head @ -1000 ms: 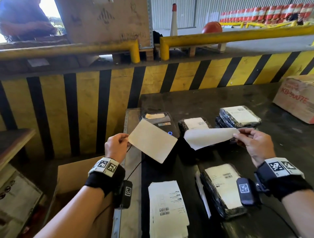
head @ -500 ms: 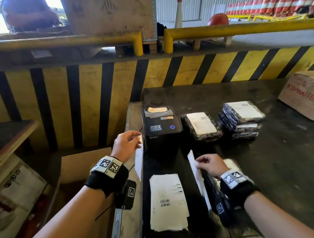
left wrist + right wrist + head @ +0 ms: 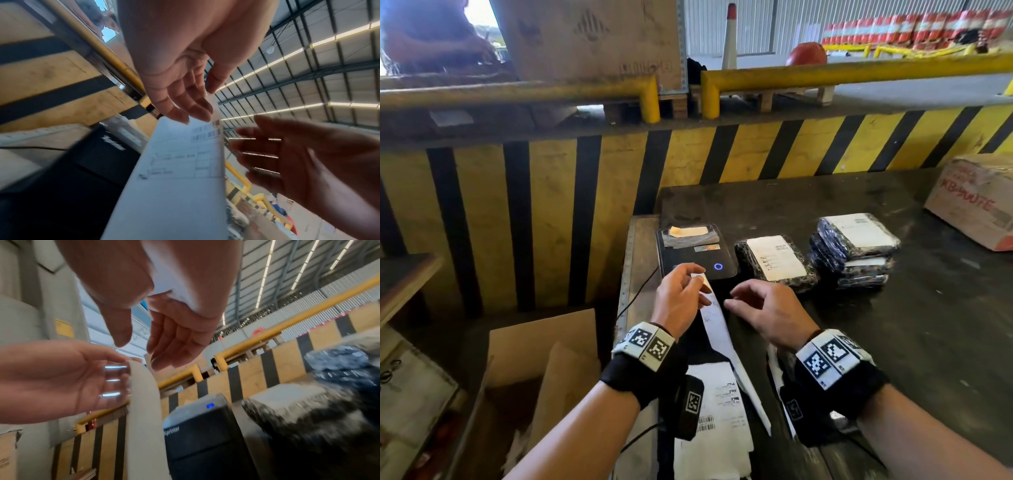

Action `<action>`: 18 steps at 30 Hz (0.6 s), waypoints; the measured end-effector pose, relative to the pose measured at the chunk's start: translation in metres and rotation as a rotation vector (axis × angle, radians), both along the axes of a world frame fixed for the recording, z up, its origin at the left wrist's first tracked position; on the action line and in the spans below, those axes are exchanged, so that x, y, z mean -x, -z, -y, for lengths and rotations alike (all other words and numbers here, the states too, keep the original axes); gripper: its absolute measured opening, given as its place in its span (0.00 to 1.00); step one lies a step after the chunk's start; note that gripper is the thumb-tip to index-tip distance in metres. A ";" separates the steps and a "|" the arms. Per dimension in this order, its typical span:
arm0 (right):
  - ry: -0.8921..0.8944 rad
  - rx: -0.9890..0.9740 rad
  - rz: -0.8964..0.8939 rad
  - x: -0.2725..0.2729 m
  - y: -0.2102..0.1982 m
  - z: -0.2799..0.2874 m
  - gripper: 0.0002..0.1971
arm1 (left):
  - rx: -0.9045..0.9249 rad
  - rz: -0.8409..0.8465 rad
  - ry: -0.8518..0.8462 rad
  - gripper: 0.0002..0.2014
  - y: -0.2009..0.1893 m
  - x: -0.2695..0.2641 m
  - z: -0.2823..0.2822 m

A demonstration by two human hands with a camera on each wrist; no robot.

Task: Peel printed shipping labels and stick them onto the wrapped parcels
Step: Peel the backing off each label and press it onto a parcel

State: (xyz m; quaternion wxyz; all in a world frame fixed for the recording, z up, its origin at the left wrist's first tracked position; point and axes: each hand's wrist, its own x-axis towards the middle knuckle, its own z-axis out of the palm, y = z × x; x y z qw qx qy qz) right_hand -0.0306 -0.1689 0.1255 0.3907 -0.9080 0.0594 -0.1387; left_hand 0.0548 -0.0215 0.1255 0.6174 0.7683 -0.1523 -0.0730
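Note:
My left hand (image 3: 697,279) pinches the top edge of a white printed label (image 3: 717,329), which hangs edge-on in front of the black label printer (image 3: 695,253). In the left wrist view the thumb and fingers of that hand (image 3: 205,100) hold the label (image 3: 180,170), and its barcodes show. Close on the label's right, my right hand (image 3: 736,298) is open and holds nothing; the same hand (image 3: 141,352) shows relaxed fingers. A pile of printed labels (image 3: 715,421) lies below my left wrist. A labelled black-wrapped parcel (image 3: 777,260) and a stack of them (image 3: 856,246) sit right of the printer.
An open cardboard box (image 3: 541,359) stands on the floor left of the dark table (image 3: 928,325). A taped carton (image 3: 976,202) rests at the table's far right. A yellow and black striped barrier (image 3: 551,205) runs behind. A person stands beyond it at top left.
My left hand came in from the table's left edge to the front of the printer and now holds a printed label. My right hand lifted off the near parcel and rose beside the label.

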 end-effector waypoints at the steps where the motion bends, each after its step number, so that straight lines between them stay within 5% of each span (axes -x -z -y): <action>1: -0.007 0.029 0.020 0.001 -0.007 0.000 0.11 | 0.013 0.015 0.001 0.08 -0.003 0.002 0.007; 15: 0.072 0.064 0.158 -0.006 -0.016 0.077 0.08 | 0.158 -0.025 0.103 0.13 -0.026 -0.009 0.085; 18: 0.148 -0.016 0.181 -0.013 -0.018 0.109 0.08 | 0.016 0.042 0.022 0.06 -0.011 -0.030 0.101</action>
